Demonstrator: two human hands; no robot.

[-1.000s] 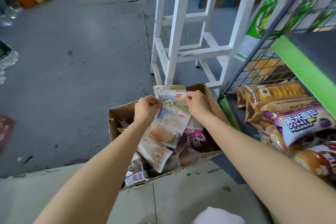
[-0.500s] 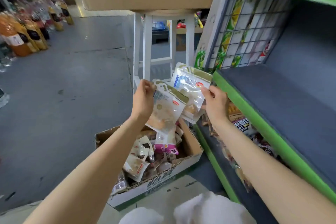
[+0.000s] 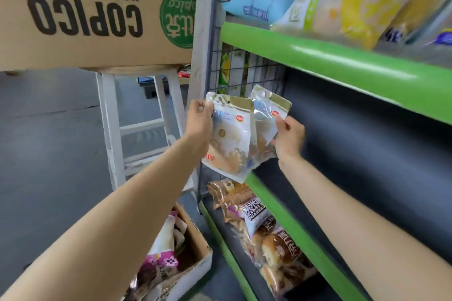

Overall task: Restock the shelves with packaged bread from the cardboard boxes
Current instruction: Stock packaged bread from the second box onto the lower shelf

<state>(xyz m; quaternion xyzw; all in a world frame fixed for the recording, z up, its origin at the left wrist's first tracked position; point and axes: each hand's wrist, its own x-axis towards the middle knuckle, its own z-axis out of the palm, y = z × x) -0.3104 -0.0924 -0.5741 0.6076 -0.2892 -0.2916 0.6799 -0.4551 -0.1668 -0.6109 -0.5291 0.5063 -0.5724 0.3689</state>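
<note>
Two white bread packets with gold tops are held up in front of the middle shelf [image 3: 362, 144], overlapping: the near packet [image 3: 231, 139] pinched at its top corner by the left hand [image 3: 199, 121], the far packet [image 3: 267, 115] gripped by the right hand [image 3: 289, 135]. Below, an open cardboard box [image 3: 195, 247] of packets stands beside the bottom shelf's bread [image 3: 266, 232].

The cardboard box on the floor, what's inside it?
The open box on the floor holds more snack packets: a white one standing up and a pink flowery one in front. The left arm covers much of the box, so what lies underneath is hidden.
</note>
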